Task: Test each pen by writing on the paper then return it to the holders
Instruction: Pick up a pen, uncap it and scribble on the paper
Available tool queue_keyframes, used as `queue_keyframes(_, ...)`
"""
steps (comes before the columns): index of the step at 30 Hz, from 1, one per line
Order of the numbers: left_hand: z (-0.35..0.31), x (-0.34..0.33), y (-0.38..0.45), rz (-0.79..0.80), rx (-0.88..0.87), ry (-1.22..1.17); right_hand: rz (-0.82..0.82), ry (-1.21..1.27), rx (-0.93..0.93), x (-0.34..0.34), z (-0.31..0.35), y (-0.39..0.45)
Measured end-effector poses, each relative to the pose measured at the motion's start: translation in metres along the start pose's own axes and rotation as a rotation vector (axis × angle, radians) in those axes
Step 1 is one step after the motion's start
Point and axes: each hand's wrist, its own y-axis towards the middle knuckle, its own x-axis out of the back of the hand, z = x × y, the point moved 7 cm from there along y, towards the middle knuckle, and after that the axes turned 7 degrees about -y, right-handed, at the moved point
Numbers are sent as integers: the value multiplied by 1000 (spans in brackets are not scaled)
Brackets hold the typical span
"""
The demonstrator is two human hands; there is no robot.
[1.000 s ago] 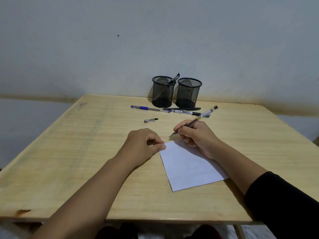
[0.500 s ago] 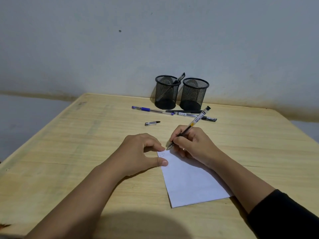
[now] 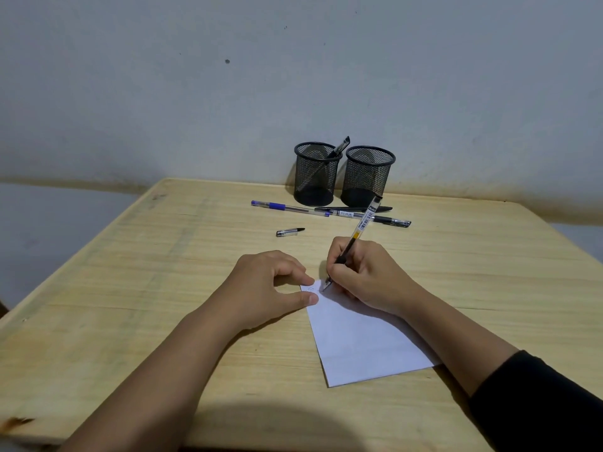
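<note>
My right hand (image 3: pixel 368 275) grips a clear-barrelled black pen (image 3: pixel 363 225), its tip touching the top left corner of the white paper (image 3: pixel 362 340), where faint marks show. My left hand (image 3: pixel 267 288) rests on the table with fingers loosely curled, its thumb and index fingertip pressing the paper's left corner. Two black mesh holders stand at the back: the left holder (image 3: pixel 315 177) has one pen (image 3: pixel 341 146) leaning in it, and the right holder (image 3: pixel 367 177) shows none.
Three pens lie in front of the holders: a blue pen (image 3: pixel 287 207), a black pen (image 3: pixel 354 209) and a clear pen with a black grip (image 3: pixel 390 220). A loose pen cap (image 3: pixel 288 232) lies nearer. The wooden table (image 3: pixel 130 305) ends at a wall.
My right hand brought the pen tip down from beyond the paper's top edge onto its corner and tilted the pen more upright. My left hand stayed on the paper's corner.
</note>
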Motion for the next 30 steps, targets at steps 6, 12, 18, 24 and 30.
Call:
queue_keyframes(6,1,0,0,8,8,19,-26,-17,9,1,-1,-1)
queue_keyframes(12,0,-1,0,11,13,30,-45,-7,-1,2,-1,-1)
queue_keyframes(18,0,0,0,11,5,32,-65,-18,-3,3,-2,0)
queue_keyframes(24,1,-1,0,2,-1,27,-74,-28,-5,4,-2,0)
queue_keyframes(30,3,-2,1,2,7,23,-119,91,-55,9,-4,1)
